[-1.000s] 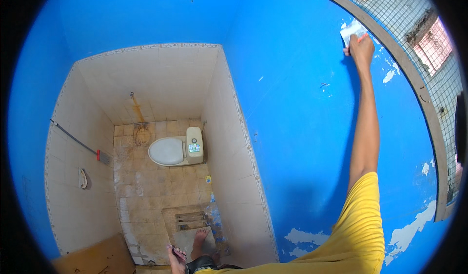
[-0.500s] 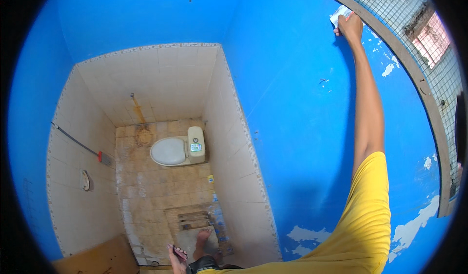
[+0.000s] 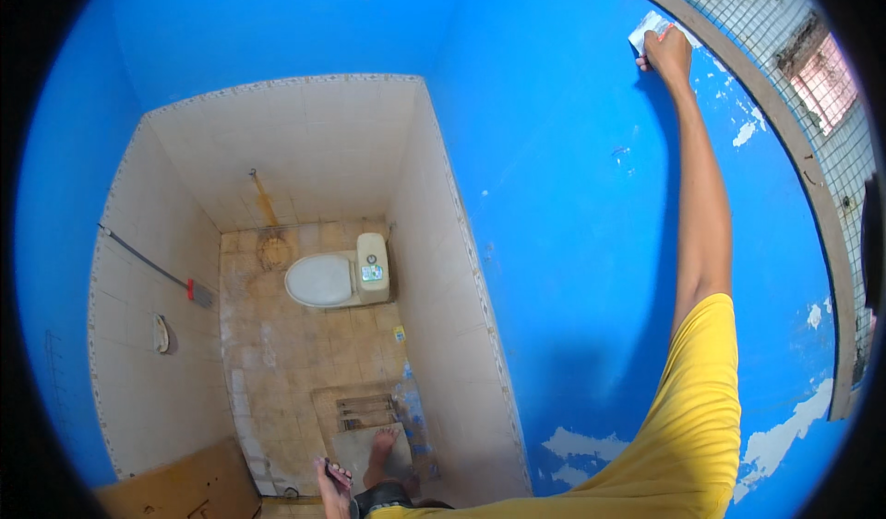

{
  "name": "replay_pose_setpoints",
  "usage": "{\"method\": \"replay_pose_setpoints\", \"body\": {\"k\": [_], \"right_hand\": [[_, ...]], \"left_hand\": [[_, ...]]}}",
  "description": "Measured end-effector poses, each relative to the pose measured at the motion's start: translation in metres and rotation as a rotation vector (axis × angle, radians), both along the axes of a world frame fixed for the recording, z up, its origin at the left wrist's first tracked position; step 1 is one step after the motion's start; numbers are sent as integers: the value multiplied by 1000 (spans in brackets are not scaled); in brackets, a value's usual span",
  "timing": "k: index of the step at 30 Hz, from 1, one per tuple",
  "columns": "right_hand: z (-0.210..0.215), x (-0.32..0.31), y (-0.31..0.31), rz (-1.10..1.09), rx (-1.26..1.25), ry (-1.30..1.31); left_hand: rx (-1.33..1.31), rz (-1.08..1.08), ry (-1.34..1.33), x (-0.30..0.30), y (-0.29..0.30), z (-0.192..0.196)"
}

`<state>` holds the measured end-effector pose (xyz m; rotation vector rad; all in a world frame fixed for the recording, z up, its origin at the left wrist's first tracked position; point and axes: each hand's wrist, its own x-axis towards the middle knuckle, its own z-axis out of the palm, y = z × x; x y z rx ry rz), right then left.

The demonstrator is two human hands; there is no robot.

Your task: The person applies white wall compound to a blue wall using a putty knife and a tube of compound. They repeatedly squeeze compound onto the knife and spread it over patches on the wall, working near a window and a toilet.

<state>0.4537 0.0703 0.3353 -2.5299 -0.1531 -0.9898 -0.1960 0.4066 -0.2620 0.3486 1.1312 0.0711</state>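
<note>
Seen from high above small toilet room. Far left: one long-handled broom leans on tiled wall, parked clear of floor. Centre: one white toilet set against back wall; one floor drain grate below; two bare feet, one on a step. Right: one right hand, arm stretched full length up blue wall, fingers closed on one pale scraper-like pad, pressed flat to paint beside one mesh window. Left hand out of sight.
</note>
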Motion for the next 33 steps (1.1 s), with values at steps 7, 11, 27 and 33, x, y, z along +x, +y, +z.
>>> {"method": "replay_pose_setpoints", "body": {"k": [7,11,27,33], "right_hand": [[-31,-43,-32,-21,18,3],[-22,-7,-13,-74,-20,-52],[-19,30,6,-48,0,-16],[-39,-20,-25,-99,-91,-78]], "left_hand": [[-17,-21,46,-17,-11,-36],[-20,10,29,-10,-4,-30],[-9,45,52,-19,2,-24],[34,-74,221,3,-8,14]]}}
